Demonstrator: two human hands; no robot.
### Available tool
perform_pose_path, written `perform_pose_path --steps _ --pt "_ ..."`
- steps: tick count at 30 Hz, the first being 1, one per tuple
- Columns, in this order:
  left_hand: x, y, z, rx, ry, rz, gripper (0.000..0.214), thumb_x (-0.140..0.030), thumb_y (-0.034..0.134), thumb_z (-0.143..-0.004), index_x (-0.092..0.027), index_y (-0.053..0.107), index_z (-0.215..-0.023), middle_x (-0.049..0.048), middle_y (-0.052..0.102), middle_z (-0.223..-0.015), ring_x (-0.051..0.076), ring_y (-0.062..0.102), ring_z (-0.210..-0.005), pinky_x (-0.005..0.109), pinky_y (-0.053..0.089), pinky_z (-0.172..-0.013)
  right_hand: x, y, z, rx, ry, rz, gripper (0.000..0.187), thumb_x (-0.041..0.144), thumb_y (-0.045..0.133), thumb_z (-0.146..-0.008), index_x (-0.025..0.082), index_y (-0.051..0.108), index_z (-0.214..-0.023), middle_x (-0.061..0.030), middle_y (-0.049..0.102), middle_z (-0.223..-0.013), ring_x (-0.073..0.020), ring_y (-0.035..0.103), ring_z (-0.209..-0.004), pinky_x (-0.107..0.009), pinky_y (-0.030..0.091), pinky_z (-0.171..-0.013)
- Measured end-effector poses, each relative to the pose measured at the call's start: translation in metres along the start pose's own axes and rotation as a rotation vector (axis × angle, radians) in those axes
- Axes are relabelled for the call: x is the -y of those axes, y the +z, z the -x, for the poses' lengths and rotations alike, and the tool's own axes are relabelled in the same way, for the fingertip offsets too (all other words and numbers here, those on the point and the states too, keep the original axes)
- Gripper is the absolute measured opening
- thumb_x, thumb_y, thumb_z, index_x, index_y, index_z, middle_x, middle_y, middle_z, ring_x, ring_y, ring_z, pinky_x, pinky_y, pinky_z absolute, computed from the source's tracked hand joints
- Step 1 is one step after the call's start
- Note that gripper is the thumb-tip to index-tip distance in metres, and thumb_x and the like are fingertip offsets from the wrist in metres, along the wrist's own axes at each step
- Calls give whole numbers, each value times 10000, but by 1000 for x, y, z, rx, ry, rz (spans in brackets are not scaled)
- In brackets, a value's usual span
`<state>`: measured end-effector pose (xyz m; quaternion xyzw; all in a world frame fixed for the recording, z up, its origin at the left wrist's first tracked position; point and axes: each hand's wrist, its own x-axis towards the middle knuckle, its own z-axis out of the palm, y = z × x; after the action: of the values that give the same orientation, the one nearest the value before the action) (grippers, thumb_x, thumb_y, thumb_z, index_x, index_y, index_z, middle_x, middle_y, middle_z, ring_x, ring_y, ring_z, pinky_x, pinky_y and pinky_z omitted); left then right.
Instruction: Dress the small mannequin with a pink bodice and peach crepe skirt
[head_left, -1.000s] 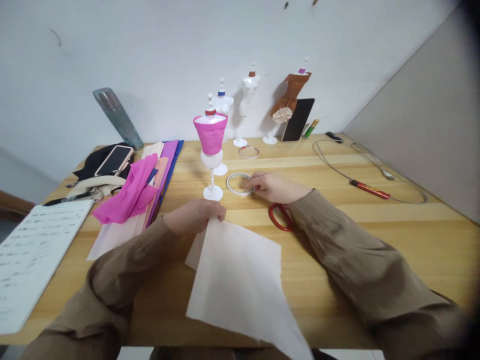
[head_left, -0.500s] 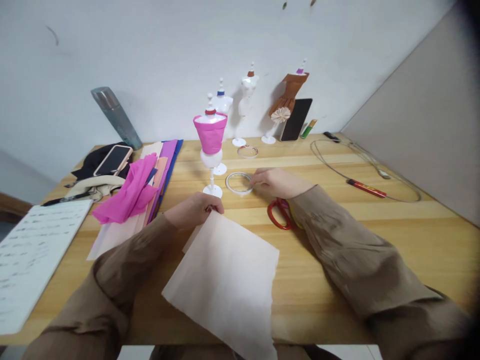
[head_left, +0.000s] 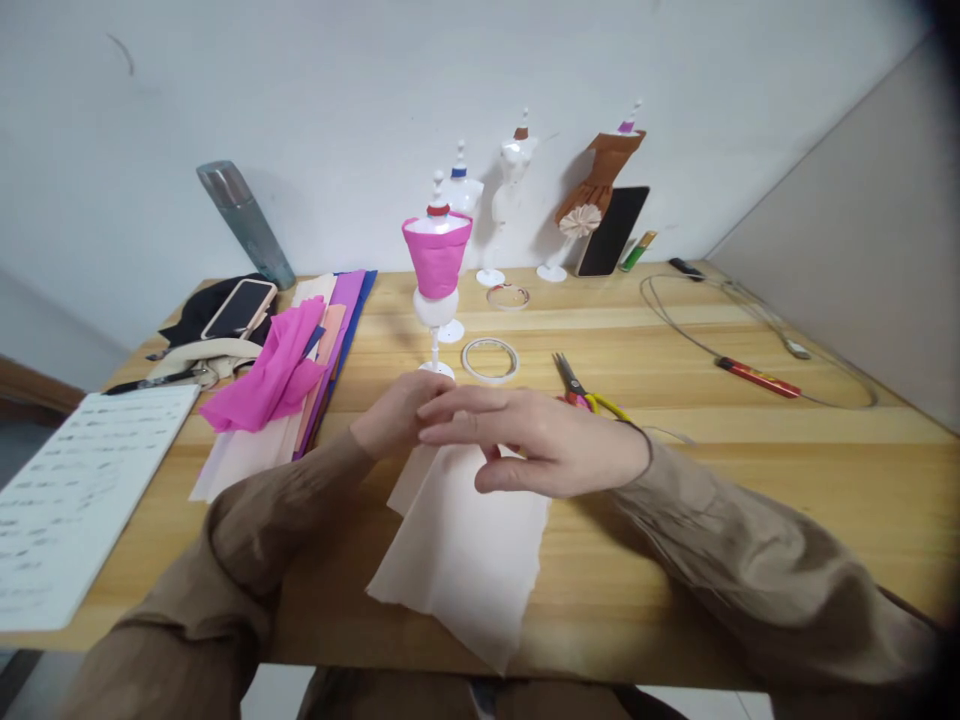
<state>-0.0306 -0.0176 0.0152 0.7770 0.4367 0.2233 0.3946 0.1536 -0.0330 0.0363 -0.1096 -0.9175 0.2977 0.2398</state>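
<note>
A sheet of pale pinkish crepe paper (head_left: 465,560), one part folded at its left, hangs toward the table's front edge. My left hand (head_left: 394,412) is closed on its upper corner, though the fingertips are largely hidden. Over that corner reaches my right hand (head_left: 536,440), its fingers stretched out and apart, close to the left fingers; whether they touch I cannot tell. Just behind the hands stands a small white mannequin (head_left: 436,305) with a pink paper top (head_left: 437,255). A white tape roll (head_left: 490,360) lies beside its base. Scissors (head_left: 581,385) lie behind my right wrist, handles partly covered.
Several mannequins line the wall, one in a brown dress (head_left: 600,175) before a dark phone (head_left: 615,235). At left are coloured papers (head_left: 330,350), pink crumpled paper (head_left: 274,375), another phone (head_left: 240,308), a bottle (head_left: 247,225) and a written sheet (head_left: 90,490). A cable (head_left: 667,320) curls at right.
My right hand has left the tape roll's edge and moved toward me and left, over my left hand, its fingers now spread. The scissors have come into fuller view. The view has shifted slightly.
</note>
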Motion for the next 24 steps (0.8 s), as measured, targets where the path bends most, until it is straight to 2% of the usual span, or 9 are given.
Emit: perform_pose_path --steps 3,6,8,11,14,16,20,24 --pt "3 -2 -1 109 11 -88 128 -215 606 -693 -132 573 -601 -57 449 -554 79 397 -574 217 283 -528 -6 -3 2 28 -11 -19 296 275 539 -903 102 649 -1117 -136 676 -1008 -159 622 -881 -274 495 -748" --pt "7 -4 -3 131 -41 -51 61 -165 599 -660 -131 602 -711 -73 416 -540 70 380 -536 207 284 -514 -12 -15 8 -8 73 -48 238 268 508 -916 147 687 -1015 -64 690 -844 -130 623 -771 -249 476 -710" --pt "7 -4 -4 104 -50 -59 75 -120 575 -634 -133 589 -707 -71 420 -551 70 390 -544 203 288 -519 -12 -20 10 -12 138 -50 273 276 484 -923 164 668 -1089 -60 693 -896 -124 619 -773 -240 465 -700" --pt "5 -2 -6 4 -35 -73 43 -120 556 -631 -140 568 -667 -60 451 -562 74 409 -550 203 300 -523 -9 -14 8 129 188 -33 339 301 461 -930 158 610 -1199 -49 690 -872 -112 594 -693 -232 442 -647" --pt "6 0 -7 -22 -18 -81 72 -140 574 -625 -150 576 -696 -64 463 -556 74 419 -543 203 312 -527 -8 -7 4 222 214 66 311 340 439 -937 146 682 -918 -20 625 -685 -106 511 -582 -239 384 -575" --pt "8 -3 -7 9 -26 -74 114 -164 595 -627 -153 592 -740 -65 472 -568 75 418 -543 202 314 -524 -10 -10 5 174 241 64 374 357 408 -943 148 649 -748 -17 585 -640 -111 495 -583 -248 376 -581" --pt "12 -22 -4 103 -63 -69 109 -173 584 -638 -142 605 -741 -38 541 -644 89 480 -596 199 350 -541 -16 -36 17 8 401 -101 394 423 410 -916 157 608 -703 -10 545 -657 -117 496 -608 -253 395 -591" --pt "3 -48 2 15 -124 -155 125 -240 572 -694 -128 620 -723 -10 574 -667 107 505 -625 204 368 -547 -18 -55 28 -1 562 -184 335 454 601 -799 173 512 -640 33 454 -605 -95 408 -556 -236 335 -519"
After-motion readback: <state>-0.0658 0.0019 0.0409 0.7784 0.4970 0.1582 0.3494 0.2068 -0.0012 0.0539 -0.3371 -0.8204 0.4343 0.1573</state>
